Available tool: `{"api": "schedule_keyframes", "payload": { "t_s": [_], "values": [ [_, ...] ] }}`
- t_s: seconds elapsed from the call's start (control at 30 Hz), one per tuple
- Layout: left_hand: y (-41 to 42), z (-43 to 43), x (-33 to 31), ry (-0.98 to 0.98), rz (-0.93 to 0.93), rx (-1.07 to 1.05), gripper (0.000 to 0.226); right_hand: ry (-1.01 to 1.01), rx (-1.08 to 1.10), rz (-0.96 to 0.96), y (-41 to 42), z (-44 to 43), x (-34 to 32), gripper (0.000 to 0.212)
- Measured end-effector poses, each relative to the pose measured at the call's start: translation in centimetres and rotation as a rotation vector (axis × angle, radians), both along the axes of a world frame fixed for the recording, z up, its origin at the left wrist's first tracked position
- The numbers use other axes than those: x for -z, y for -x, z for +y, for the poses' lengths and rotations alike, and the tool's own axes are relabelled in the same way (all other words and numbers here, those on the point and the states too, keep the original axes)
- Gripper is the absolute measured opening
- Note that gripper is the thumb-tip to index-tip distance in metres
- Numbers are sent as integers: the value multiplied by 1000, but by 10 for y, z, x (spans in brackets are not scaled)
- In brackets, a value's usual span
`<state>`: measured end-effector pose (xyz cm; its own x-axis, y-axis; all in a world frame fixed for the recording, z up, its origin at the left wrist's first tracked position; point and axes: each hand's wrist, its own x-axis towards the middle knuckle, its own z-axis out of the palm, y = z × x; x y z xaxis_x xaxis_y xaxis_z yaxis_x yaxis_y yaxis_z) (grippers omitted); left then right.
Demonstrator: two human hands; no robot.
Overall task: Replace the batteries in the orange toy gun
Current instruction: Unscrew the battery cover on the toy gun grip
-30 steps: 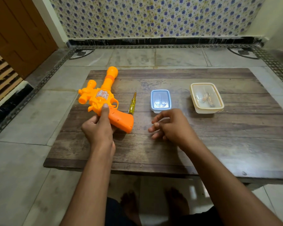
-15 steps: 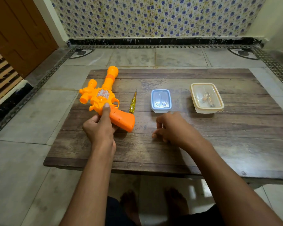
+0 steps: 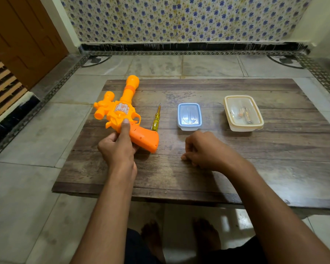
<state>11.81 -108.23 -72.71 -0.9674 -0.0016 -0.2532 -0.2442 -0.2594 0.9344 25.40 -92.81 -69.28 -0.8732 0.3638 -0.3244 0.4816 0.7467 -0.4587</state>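
Observation:
The orange toy gun [image 3: 120,109] lies flat on the left part of the wooden table [image 3: 227,180], barrel pointing away from me. My left hand [image 3: 118,149] grips its handle, with the index finger stretched along the body. My right hand [image 3: 206,150] rests on the table to the right of the gun, fingers curled in and fingertips down; I cannot tell whether anything small is inside it. A yellow-handled screwdriver [image 3: 156,119] lies just right of the gun. A clear cream-rimmed box [image 3: 255,127] at the right holds small batteries [image 3: 244,114].
A small blue-rimmed container [image 3: 179,124] stands between the screwdriver and the cream box. The low table stands on a tiled floor, its front edge near my bare feet [image 3: 152,237]. A wooden door [image 3: 23,39] is at the far left and a patterned wall behind.
My right hand has lowered onto the table and curled its fingers in. My left hand has kept its hold on the gun, which has barely shifted.

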Motion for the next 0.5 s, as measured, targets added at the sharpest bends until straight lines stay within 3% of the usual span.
{"api": "schedule_keyframes", "payload": {
  "t_s": [0.5],
  "values": [
    [0,0,-2,-9,-31,0,13,50,8,-14,-5,9,1,22]
  ]
}}
